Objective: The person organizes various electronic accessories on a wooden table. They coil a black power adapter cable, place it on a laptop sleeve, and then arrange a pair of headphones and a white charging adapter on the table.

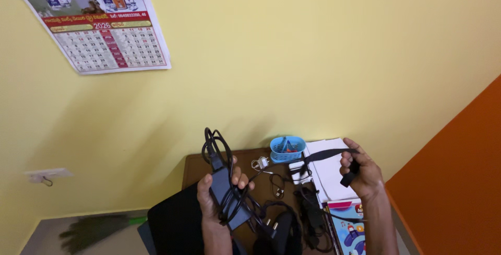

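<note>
The left hand [219, 197] is wrapped around a dark slate-grey rectangular plastic power adapter brick [228, 196], fingers curled over its face and pressing loops of its thin black rubber cable [215, 145] against it; a bundle of those loops stands up above the hand, well above the brown wooden counter [194, 167]. The right hand [362, 174] is raised beside it, thumb and fingers pinched on a flat black fabric fastening strap [326, 155] that stretches leftward from the grip.

The brick looks dense and rigid with smooth sides, so it is likely to sit securely only when gripped across its width, as now. The cable seems springy and apt to uncoil if the fingers loosen; holding the loops flat against the brick is the safest hold. The strap is light, limp and easy to pinch near its end.

On the counter below lie other black chargers and tangled leads [292, 223], a small blue plastic basket [287, 148], white sheets of paper [330, 171] and a colourful printed booklet [348, 229]. A paper wall calendar [99, 25] hangs on the yellow wall [292, 57]
</note>
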